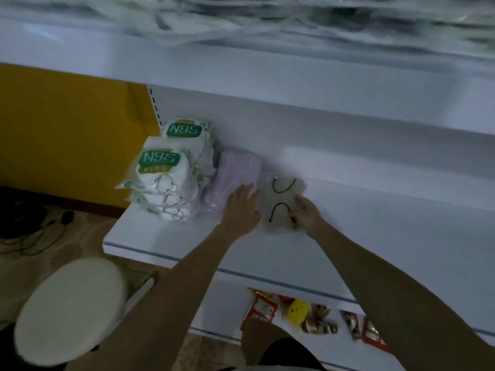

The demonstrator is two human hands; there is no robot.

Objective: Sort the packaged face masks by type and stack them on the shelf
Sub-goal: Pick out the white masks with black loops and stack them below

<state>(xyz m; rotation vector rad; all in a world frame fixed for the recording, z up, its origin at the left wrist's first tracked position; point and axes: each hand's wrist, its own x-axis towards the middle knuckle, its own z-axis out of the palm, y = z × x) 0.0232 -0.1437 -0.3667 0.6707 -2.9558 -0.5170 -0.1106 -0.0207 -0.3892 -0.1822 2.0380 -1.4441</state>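
Observation:
On the white shelf (375,236) two stacks of white N95 mask packs stand at the left end, the near one (163,188) in front of the far one (184,132). Right of them lies a pile of pale purple mask packs (235,167). My left hand (242,207) rests flat on its near right corner, fingers spread. Beside it lies a clear pack of grey masks with black ear loops (281,202). My right hand (308,212) touches the right edge of that pack, fingers curled on it.
A round white stool (69,309) stands on the floor at lower left. Cables (34,236) lie on the floor by a yellow wall. A lower shelf holds red and yellow snack packets (294,311). The shelf above carries blurred packs (294,20).

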